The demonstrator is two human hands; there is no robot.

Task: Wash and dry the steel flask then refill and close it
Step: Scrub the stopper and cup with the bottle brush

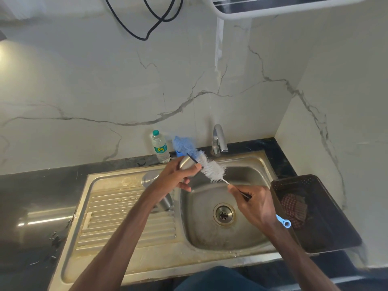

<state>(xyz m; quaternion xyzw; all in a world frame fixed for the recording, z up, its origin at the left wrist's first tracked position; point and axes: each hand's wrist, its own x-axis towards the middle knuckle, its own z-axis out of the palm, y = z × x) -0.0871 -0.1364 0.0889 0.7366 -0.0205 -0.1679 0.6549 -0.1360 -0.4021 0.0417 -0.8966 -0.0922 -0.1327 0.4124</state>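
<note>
Your left hand [176, 177] grips the steel flask [185, 162]; your right hand [254, 204] pinches the bottle brush [212, 169] by its handle. The green label on the far water bottle [160, 147] is too blurred to read.

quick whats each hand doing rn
left hand: grips the steel flask
right hand: holds the bottle brush by its handle

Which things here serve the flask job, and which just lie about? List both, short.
In the job: steel flask in left hand; bottle brush in right hand; sink; tap; checked cloth, likely for drying; water bottle, likely for refill.
Lying about: dark tray; black cable.
</note>
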